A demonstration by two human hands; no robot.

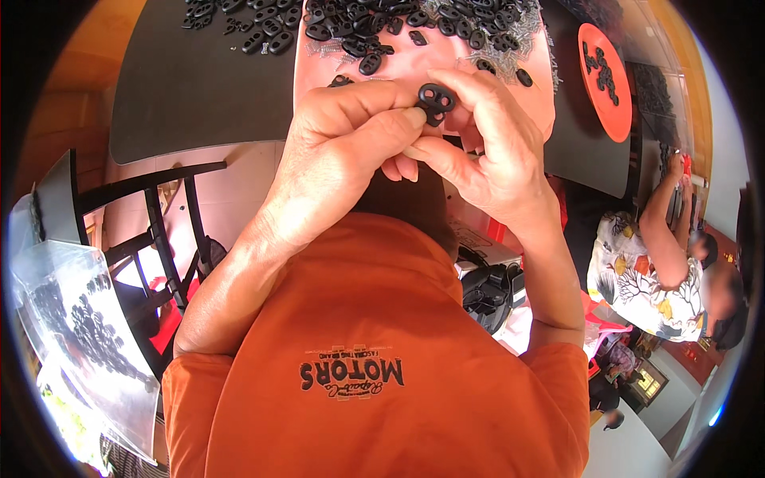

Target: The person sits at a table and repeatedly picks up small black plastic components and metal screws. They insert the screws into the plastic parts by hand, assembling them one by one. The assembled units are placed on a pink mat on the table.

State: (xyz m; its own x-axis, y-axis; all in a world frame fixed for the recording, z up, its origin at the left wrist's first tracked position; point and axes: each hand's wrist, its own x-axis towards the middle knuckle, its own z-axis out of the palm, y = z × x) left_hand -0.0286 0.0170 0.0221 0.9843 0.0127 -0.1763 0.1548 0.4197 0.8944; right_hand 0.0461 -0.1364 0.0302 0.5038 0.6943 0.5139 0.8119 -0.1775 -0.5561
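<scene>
Close in front of my chest, both hands meet around a black two-hole plastic cord lock (436, 99). My left hand (343, 139) pinches it from the left, the thumb pressed along its lower edge. From the right, my right hand (498, 143) has its index finger and thumb closed about the same piece; fingers hide part of it. Beyond my hands lies a heap of black cord-lock parts (370, 64) on a pink sheet (422, 60). Small clear-looking springs (522, 52) are piled among the parts toward the right.
The dark table (199, 95) extends to both sides of the sheet, with more black pieces at its far edge. A red-orange plate (610, 119) holding black parts sits at the right. Left of me stands a black chair (155, 231). Another person (649, 263) sits at the right.
</scene>
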